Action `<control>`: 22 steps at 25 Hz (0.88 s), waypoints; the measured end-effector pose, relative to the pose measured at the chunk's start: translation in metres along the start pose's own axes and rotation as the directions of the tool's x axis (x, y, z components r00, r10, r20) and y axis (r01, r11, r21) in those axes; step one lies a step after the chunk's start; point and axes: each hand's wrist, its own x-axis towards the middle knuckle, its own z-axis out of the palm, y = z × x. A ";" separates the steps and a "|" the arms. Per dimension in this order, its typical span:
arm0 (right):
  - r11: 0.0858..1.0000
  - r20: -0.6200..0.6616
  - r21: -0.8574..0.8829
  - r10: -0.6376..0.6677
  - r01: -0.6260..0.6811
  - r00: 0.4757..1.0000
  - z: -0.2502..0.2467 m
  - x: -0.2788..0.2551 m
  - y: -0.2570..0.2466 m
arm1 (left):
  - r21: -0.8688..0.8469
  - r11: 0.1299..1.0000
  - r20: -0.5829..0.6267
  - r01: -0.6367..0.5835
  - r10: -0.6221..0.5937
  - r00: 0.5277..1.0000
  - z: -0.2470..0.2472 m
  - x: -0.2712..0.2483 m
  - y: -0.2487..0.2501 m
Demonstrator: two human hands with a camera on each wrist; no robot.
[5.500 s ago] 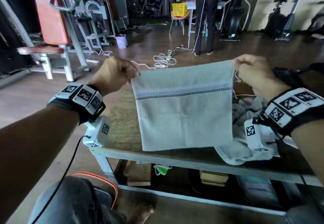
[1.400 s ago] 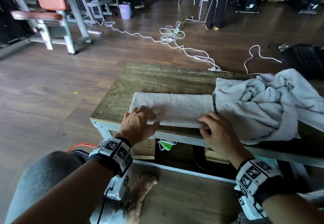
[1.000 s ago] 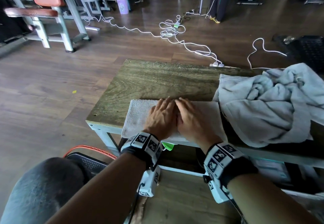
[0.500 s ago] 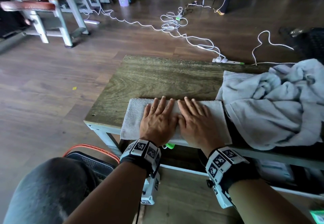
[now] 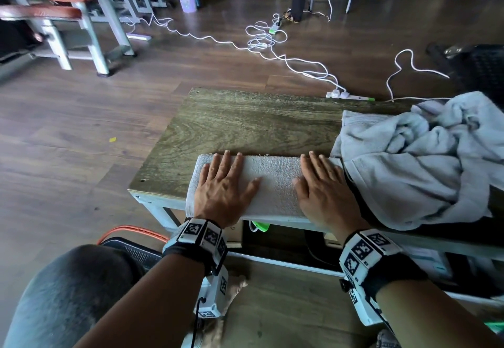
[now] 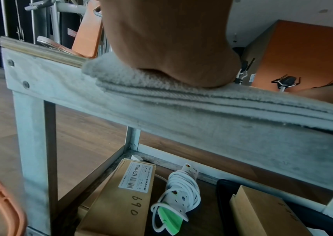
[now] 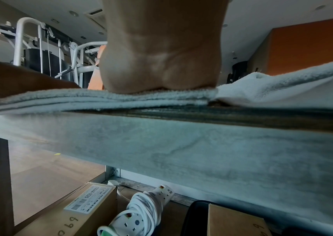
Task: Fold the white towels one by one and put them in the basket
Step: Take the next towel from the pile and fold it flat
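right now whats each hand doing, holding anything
Left hand: open, pressing flat on the folded towel.
Right hand: open, flat on the same towel, holding nothing.

On the near edge of the table [image 5: 245, 127] lies the folded towel [image 5: 275, 184], the left hand [image 5: 222, 187] flat on its left end, the right hand [image 5: 326, 192] on its right end, the heap of towels [image 5: 425, 157] just beside it at right.

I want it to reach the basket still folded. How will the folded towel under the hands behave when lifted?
Likely floppy: the folded towel is soft terry in several loose layers, visible in the left wrist view. Lifted by one end it would probably sag and unfold. It looks light. The left hand and right hand lie flat on it.
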 end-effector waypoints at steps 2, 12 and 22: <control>1.000 0.012 0.002 -0.002 0.002 1.000 -0.001 0.000 0.001 | -0.002 1.000 -0.007 -0.001 0.001 1.000 -0.001 0.000 -0.005; 0.999 -0.156 0.003 -0.052 0.053 0.986 -0.020 -0.010 -0.017 | 0.051 0.998 -0.009 0.044 -0.044 0.999 -0.003 0.001 -0.008; 0.999 -0.023 0.030 0.011 -0.010 1.000 -0.023 -0.018 -0.052 | 0.060 0.972 -0.009 0.226 -0.226 0.974 -0.012 -0.010 0.020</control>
